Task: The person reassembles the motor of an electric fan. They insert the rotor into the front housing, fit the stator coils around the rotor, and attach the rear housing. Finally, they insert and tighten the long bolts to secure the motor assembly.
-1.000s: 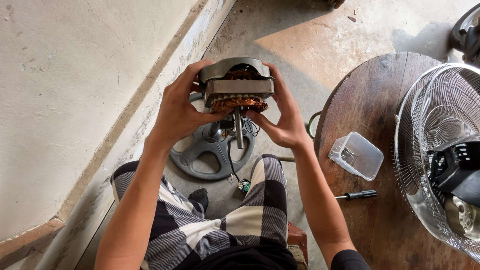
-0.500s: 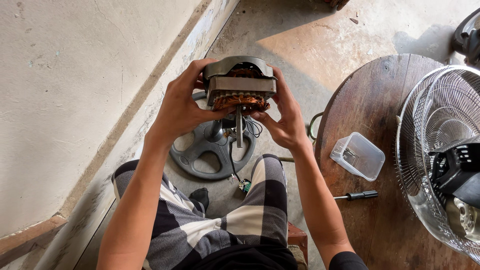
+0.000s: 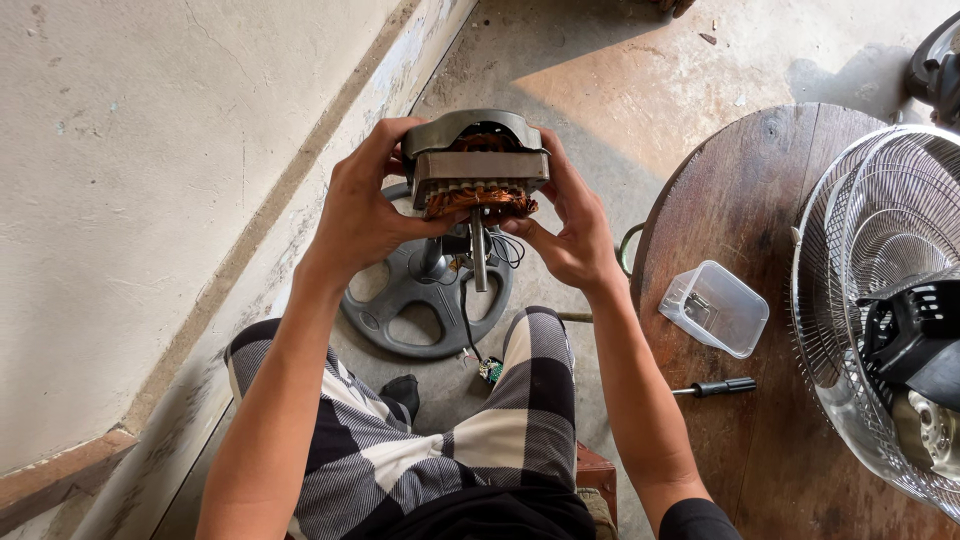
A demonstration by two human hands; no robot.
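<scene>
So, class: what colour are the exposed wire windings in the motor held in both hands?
Coppery orange windings, clearest in the head view.

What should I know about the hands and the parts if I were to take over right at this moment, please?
Left hand: grips the fan motor on its left side.
Right hand: grips its right side, fingers under the copper windings.
Motor: held up over the lap, shaft pointing down, wires hanging.
Round fan base: on the floor below.
Round wooden table: clear plastic tub, screwdriver, wire fan guard.
Done: motor is out of the fan.
Left: motor in hand, not set down.
</scene>
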